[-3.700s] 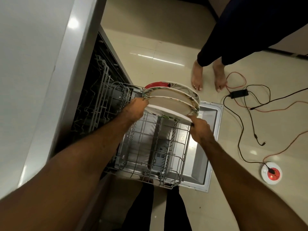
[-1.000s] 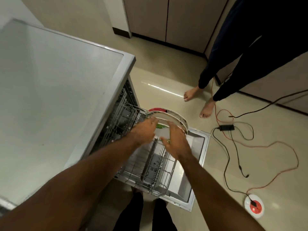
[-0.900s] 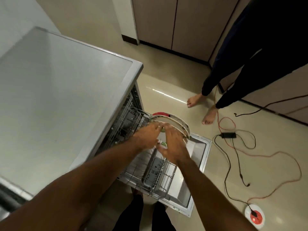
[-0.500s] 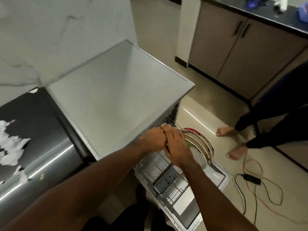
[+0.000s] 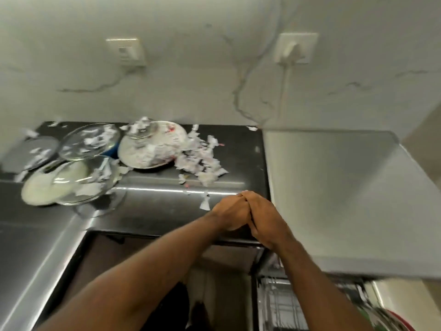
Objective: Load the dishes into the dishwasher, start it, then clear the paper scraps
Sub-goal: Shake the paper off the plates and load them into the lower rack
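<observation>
Both hands have left the stacked plates [image 5: 391, 323] in the wire dishwasher rack [image 5: 279, 304] and risen. The left hand [image 5: 230, 215] and right hand [image 5: 265, 220] now press together, holding nothing, above the black worktop [image 5: 155, 211]. More loading remains, I judge: a round steel plate [image 5: 152, 151] and clear glass bowls [image 5: 89, 140] there hold torn white paper scraps [image 5: 202, 161].

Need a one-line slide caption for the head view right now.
Left hand and right hand touch, holding nothing, above the dark counter where glass bowls, a plate and paper scraps lie.
</observation>
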Motion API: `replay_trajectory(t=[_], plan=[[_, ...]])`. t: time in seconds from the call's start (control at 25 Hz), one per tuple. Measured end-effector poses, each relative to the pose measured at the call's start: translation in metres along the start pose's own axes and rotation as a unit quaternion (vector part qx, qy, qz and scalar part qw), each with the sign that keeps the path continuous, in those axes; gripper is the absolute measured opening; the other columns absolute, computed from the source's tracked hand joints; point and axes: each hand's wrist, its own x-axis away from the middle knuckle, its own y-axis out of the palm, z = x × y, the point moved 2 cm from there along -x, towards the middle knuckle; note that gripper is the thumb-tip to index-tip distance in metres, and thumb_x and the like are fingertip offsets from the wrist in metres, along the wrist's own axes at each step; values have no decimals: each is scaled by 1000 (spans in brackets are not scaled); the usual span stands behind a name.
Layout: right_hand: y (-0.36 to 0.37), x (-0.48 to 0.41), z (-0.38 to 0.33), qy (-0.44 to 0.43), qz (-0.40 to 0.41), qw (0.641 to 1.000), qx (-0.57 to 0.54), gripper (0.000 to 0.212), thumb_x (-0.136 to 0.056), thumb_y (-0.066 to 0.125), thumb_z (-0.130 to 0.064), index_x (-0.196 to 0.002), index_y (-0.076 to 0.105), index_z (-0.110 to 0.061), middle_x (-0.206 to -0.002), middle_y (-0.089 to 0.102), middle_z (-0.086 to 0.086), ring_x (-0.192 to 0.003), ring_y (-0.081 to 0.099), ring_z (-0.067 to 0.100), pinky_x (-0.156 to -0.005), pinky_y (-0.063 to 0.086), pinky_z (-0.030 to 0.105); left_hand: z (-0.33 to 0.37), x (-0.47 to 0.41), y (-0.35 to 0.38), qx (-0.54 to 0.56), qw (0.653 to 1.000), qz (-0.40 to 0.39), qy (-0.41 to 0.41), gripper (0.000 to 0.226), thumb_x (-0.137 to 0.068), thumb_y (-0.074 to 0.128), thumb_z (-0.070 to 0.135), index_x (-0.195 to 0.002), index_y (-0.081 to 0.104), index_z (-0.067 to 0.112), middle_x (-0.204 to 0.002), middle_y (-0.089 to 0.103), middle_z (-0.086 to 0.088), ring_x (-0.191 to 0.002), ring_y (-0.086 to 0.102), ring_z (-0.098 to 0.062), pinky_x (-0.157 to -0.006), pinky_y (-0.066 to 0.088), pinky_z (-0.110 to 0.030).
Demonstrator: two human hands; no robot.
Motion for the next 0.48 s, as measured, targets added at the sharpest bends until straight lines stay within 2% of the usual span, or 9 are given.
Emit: replay_trajectory(t=[0.12,0.16,0.28,0.4,0.48], plan=[[38,-83,-74,-53,-82,994,38,72,-95,63,-35,-159,31,-32,-158,45,-2,-141,48,21,-119,40,41,-94,57,-36,-11,995,-19,-93,42,-97,51,35,-136,59,22,-141,59,-5,-125,59,-27,-101,53,-47],[50,-104,-93,-43,-105,992,50,76,-94,67,-35,-159,28,-35,-159,43,-3,-140,48,21,-117,42,42,-117,77,-47,-3,992,-12,-129,44,-98,53,34,-139,58,18,-144,57,-7,-128,57,-28,-104,52,-46],[83,-156,-121,23,-159,984,83,91,-90,75,-37,-162,19,-35,-166,31,1,-147,40,28,-119,39,46,-188,123,-60,45,970,23,-240,50,-98,56,36,-143,53,15,-147,55,-8,-134,53,-28,-111,46,-42],[110,-191,-131,94,-244,955,140,105,-86,81,-40,-165,11,-33,-170,17,9,-152,30,34,-121,33,54,-242,155,-66,130,943,31,-303,50,-100,59,36,-145,54,13,-144,58,-8,-132,55,-26,-112,44,-38],[118,-207,-134,140,-280,936,164,112,-83,84,-39,-165,7,-35,-169,18,13,-153,26,36,-121,27,59,-266,169,-68,192,923,42,-330,45,-101,60,36,-142,57,16,-138,61,-6,-126,59,-23,-110,47,-40]])
